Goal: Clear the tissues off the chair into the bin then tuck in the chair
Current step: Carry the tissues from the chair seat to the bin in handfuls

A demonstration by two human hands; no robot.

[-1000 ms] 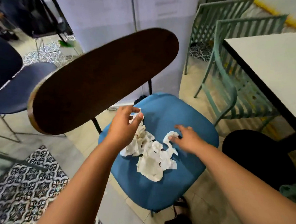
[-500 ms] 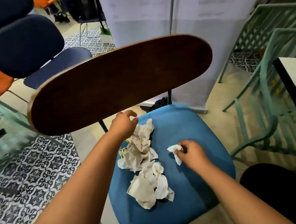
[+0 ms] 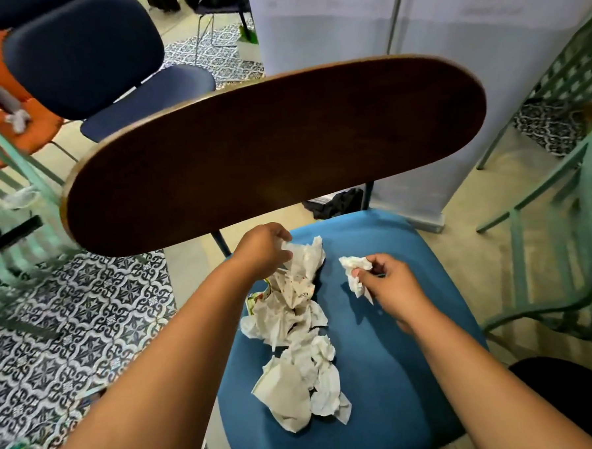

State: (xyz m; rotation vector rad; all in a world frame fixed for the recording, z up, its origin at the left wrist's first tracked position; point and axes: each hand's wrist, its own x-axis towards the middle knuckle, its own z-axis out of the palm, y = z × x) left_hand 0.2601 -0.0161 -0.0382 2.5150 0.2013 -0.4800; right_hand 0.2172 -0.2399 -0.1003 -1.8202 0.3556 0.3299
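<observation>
A chair with a blue seat (image 3: 398, 363) and a dark wooden backrest (image 3: 277, 149) stands right in front of me. Several crumpled white tissues (image 3: 293, 334) lie in a line down the middle of the seat. My left hand (image 3: 263, 250) pinches the top of the far tissue wad (image 3: 306, 258) near the backrest. My right hand (image 3: 390, 284) holds one small crumpled tissue (image 3: 355, 272), lifted just off the seat. No bin shows in this view.
A navy chair (image 3: 108, 72) and an orange chair (image 3: 3, 102) stand at the back left. Green metal chairs stand at the right (image 3: 563, 244) and left (image 3: 18, 190). A white panel (image 3: 416, 63) rises behind the backrest. Patterned floor tiles (image 3: 70, 322) lie at left.
My right hand closed on a small tissue and lifted it away from the pile. My left hand lowered onto the far wad and took hold. The view shifted closer to the chair.
</observation>
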